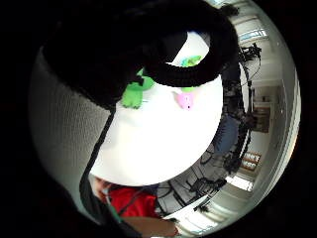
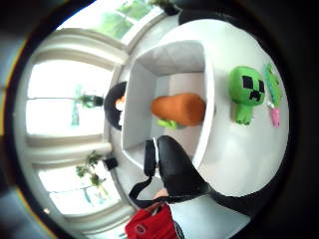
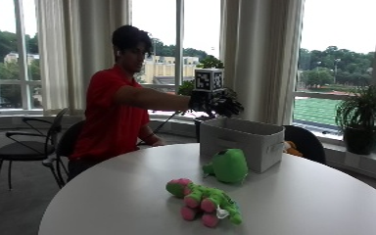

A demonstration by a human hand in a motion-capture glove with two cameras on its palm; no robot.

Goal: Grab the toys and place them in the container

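Hovering above the white bin (image 3: 243, 137), your gloved right hand (image 3: 201, 100) hangs relaxed, holding nothing, the orange plush (image 2: 179, 109) already inside. Reach next for the green Creeper plush (image 3: 228, 165) just beside the bin, wrapping its blocky head fully.

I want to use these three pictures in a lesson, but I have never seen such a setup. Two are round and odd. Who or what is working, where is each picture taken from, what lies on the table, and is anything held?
No machine here: a person at a round white table works with a black-gloved right hand. The ordinary picture is from a camera across the table. The two round ones come from tiny wide-angle cameras on that hand's palm, looking outward.

The hand is raised over a white container, which already holds an orange carrot toy. On the table beside the container sits a green blocky-faced plush; nearer the camera lies a green and pink plush.

Nothing appears to be held; whether the grip is open or curled I cannot tell.
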